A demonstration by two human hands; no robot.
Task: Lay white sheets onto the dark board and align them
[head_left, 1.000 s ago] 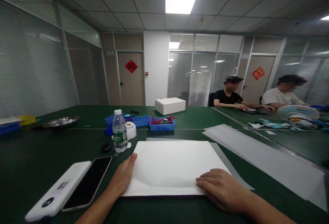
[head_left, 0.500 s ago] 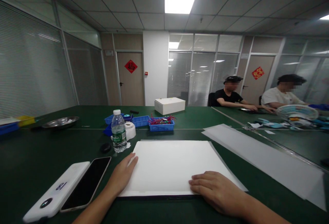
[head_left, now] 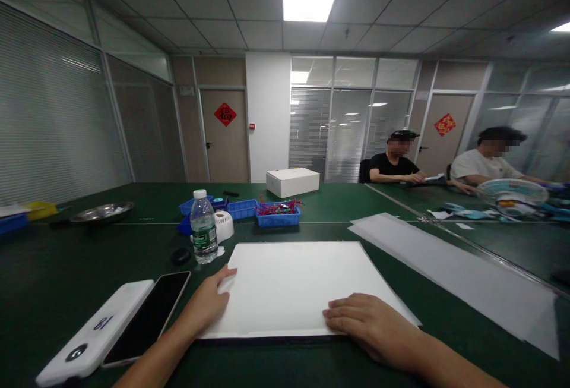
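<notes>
A white sheet of paper [head_left: 285, 287] lies flat on the green table in front of me. Along its right side shows a thin strip of a greyish sheet [head_left: 398, 299] underneath. At the paper's left edge is my left hand [head_left: 208, 303], index finger stretched out and thumb apart from it, both touching the paper; its other fingers are hidden. My right hand [head_left: 369, 322] rests palm down on the lower right part of the paper, its fingers stretched out and holding nothing.
Left of the paper lie a black-screened phone [head_left: 149, 319] and a white device [head_left: 95, 334]. A water bottle [head_left: 204, 233] stands behind my left hand. Farther back are a blue tray [head_left: 278, 220] of wires and a white box [head_left: 293, 183]. Long translucent sheets [head_left: 458, 275] lie right; two people sit beyond.
The white paper's far edge now covers the greyish sheet's back strip, and the right strip is narrower. My left hand has slid slightly left and down along the edge; the right hand barely moved.
</notes>
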